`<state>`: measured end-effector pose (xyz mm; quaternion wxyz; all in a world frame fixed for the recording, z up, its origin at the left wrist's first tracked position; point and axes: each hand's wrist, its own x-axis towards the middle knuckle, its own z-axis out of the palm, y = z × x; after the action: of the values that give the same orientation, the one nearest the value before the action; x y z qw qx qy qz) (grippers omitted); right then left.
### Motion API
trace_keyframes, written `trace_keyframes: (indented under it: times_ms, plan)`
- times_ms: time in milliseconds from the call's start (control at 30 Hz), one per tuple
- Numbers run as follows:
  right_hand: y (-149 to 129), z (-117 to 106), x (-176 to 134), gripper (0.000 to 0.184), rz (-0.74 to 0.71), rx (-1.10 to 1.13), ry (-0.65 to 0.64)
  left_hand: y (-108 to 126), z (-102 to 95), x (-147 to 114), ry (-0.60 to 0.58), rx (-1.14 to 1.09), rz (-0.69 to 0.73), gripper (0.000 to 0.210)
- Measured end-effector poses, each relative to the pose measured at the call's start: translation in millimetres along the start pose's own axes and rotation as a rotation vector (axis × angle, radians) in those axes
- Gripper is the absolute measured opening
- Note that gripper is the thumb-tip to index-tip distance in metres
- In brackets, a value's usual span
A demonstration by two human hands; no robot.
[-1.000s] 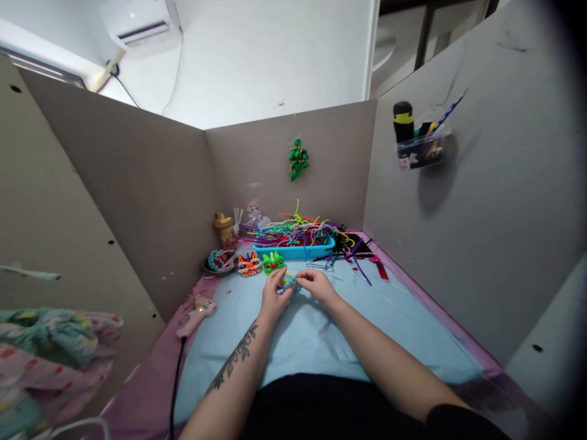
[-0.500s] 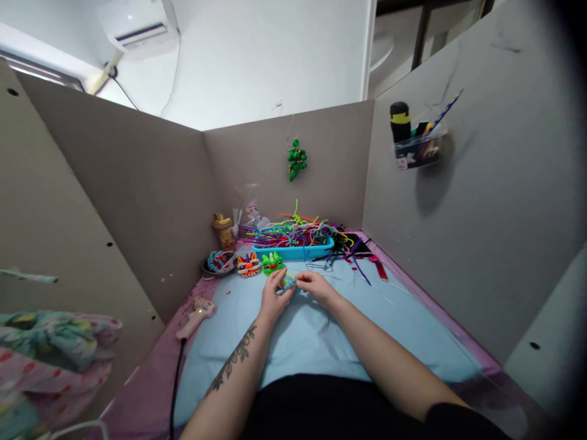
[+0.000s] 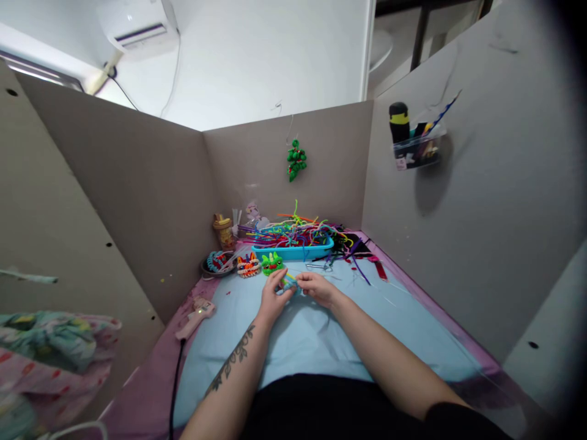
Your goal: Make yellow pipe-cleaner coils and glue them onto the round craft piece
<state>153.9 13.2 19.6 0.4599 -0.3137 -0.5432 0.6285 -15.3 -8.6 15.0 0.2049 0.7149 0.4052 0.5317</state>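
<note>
Between my hands is a small piece of light-blue and yellow pipe cleaners (image 3: 290, 282), partly hidden by the fingers. My left hand (image 3: 275, 294) grips its left side, thumb below and fingers above. The fingertips of my right hand (image 3: 316, 288) are pinched at its right edge. Just beyond my left fingers sits a green animal head made of pipe cleaners (image 3: 272, 263). An orange and white one (image 3: 248, 266) stands to its left. A pair of metal pliers or scissors, too small to tell, (image 3: 317, 266) lies beyond my right hand.
A blue tray (image 3: 293, 252) heaped with colourful pipe cleaners stands at the back. To the left are a dark bowl (image 3: 206, 269), a lidded cup (image 3: 224, 233) and a pink corded glue gun (image 3: 196, 319). Grey panels enclose the table; a clear box of tools (image 3: 419, 153) hangs right.
My right hand has shifted very slightly at the right edge of the pipe-cleaner piece. My left hand keeps its hold; the other things stay in place.
</note>
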Motion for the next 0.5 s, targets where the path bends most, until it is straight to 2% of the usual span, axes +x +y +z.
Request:
trace_keyframes:
  times_ms: [267,500]
  plan:
    - [1.3,1.4,-0.4,0.026,-0.008,-0.036,0.054,1.2,1.2,-1.0,-0.016,-0.006,-0.001,0.048]
    - [3.8,2.3,2.2,0.024,-0.057,-0.081,0.147,1.7,-0.2,0.1,0.015,0.002,-0.014,0.049]
